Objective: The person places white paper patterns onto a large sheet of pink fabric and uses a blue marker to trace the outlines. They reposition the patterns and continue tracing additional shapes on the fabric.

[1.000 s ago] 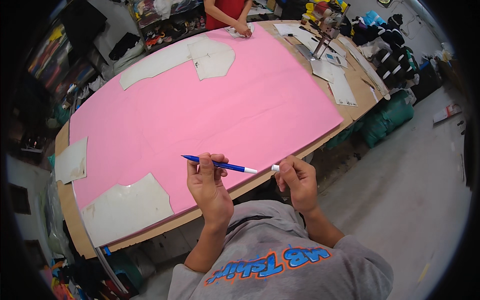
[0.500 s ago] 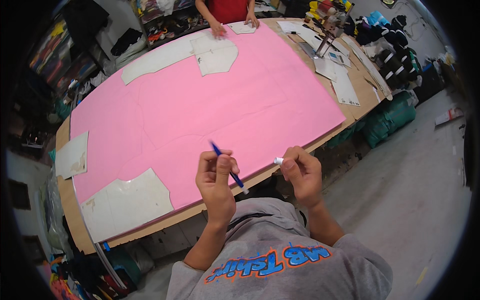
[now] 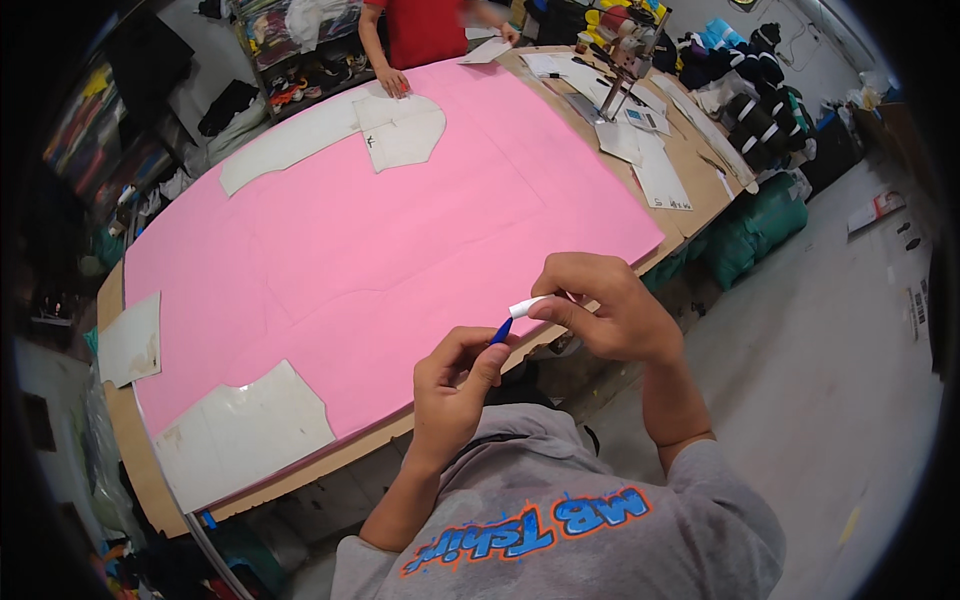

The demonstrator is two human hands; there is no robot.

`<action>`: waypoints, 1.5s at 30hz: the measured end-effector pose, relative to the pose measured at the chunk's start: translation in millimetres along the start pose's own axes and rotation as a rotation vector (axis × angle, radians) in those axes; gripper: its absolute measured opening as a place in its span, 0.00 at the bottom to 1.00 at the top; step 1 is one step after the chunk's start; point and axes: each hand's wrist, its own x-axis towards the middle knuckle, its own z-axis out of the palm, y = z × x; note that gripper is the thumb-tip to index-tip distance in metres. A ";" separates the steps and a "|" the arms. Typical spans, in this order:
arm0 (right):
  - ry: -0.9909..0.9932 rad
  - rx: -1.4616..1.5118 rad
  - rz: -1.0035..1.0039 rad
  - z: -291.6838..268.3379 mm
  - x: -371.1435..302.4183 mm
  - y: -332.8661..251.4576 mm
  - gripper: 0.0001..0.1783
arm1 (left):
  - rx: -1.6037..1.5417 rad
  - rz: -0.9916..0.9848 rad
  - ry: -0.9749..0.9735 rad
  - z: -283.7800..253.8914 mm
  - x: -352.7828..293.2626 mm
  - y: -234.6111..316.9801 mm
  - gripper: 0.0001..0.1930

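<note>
The left hand [image 3: 452, 395] pinches a blue pen [image 3: 501, 333], its tip up by the white cap [image 3: 524, 308] that the right hand [image 3: 622, 312] pinches; I can't tell if they touch. Both are near the close edge of the pink cloth [image 3: 400, 235], and a white pattern piece [image 3: 250, 432] lies to the left.

Pink fabric [image 3: 480, 230] as landmark. Over its near edge: blue pen [image 3: 500, 331] mostly hidden in left grip [image 3: 455, 390], just the front end shows; white cap [image 3: 522, 308] part-covered by right grip [image 3: 612, 308]; can't tell if the two touch. Past its far edge: co-worker [image 3: 425, 35] cut off by top edge. Right of it: marks on white pattern pieces [image 3: 662, 178] too small to read. Under it: bench [image 3: 715, 185] mostly hidden. Nearside: grey shirt [image 3: 590, 545] cut off at bottom.
</note>
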 end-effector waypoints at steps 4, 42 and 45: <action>-0.129 -0.067 -0.032 -15.4 5.4 -0.1 0.10 | 0.083 -0.014 -0.046 -4.0 0.3 0.7 0.10; 0.652 0.628 -0.314 -82.4 -69.0 43.9 0.20 | 0.190 -0.312 -0.348 46.9 29.0 -47.3 0.18; 0.704 0.649 -0.699 -150.6 -97.0 20.5 0.17 | 0.253 -0.334 -0.374 63.8 38.4 -65.4 0.18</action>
